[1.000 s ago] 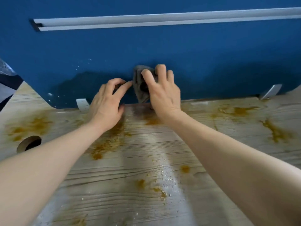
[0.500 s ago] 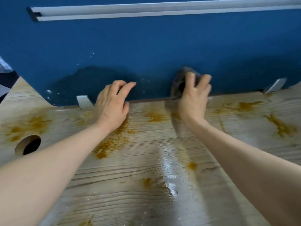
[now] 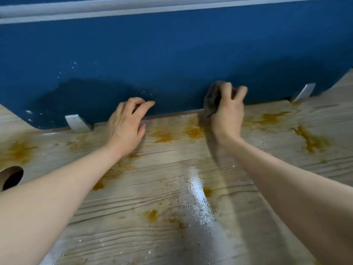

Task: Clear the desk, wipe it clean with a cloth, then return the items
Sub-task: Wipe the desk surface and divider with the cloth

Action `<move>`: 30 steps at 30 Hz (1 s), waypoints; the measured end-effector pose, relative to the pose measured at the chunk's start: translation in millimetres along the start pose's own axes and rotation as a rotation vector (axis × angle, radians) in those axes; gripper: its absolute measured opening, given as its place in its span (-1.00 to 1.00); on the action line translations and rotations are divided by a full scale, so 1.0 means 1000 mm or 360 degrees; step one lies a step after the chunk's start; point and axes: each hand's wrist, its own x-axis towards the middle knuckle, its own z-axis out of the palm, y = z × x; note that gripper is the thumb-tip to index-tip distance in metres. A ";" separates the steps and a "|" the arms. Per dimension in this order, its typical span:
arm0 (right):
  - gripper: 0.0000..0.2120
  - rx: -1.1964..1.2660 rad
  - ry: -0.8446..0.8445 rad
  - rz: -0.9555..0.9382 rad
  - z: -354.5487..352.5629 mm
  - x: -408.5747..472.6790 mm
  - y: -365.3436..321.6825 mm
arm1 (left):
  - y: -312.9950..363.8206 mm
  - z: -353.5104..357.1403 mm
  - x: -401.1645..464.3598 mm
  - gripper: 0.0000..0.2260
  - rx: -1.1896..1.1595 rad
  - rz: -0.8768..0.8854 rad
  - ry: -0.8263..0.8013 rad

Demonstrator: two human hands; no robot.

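Note:
A wooden desk [image 3: 172, 236] fills the lower view, marked with orange-brown stains and a wet shiny streak down its middle. My right hand [image 3: 228, 113] grips a bunched grey cloth [image 3: 211, 98] and presses it against the bottom of the blue partition [image 3: 172, 54] at the desk's back edge. My left hand [image 3: 127, 125] rests flat on the desk by the partition, left of the cloth, fingers spread, holding nothing.
Two metal brackets [image 3: 77, 122] [image 3: 303, 92] hold the partition to the desk. A round cable hole [image 3: 12, 177] sits at the left edge. A dark wet patch covers the partition's lower left. A grey rail [image 3: 172, 8] runs along its top.
My right hand has slid the cloth to the right along the partition's base. My left hand has stayed in place on the desk.

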 end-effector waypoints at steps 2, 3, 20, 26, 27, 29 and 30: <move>-0.58 0.0072 -0.0162 -0.0177 0.021 -0.023 -0.041 | -0.004 -0.004 -0.002 -0.46 0.0026 0.0008 -0.0035; -0.57 0.0123 -0.0205 -0.0182 0.026 -0.030 -0.057 | -0.007 -0.006 -0.004 -0.45 0.0037 -0.0002 -0.0056; -0.61 0.0205 -0.0167 0.0005 0.060 -0.061 -0.143 | -0.086 -0.039 -0.050 -0.58 0.0130 -0.0342 0.0090; -0.63 0.0416 -0.0349 -0.0202 0.061 -0.069 -0.161 | -0.099 -0.036 -0.057 -0.66 0.0119 -0.0420 0.0081; -0.68 0.0466 -0.0302 -0.0144 0.055 -0.062 -0.147 | -0.100 -0.036 -0.056 -0.69 0.0085 -0.0427 0.0097; -0.74 0.0522 -0.0094 0.0100 0.047 -0.046 -0.126 | -0.103 -0.037 -0.056 -0.72 0.0006 -0.0470 0.0166; -0.74 0.0516 0.0004 0.0246 0.046 -0.040 -0.119 | -0.104 -0.037 -0.055 -0.72 -0.0024 -0.0489 0.0202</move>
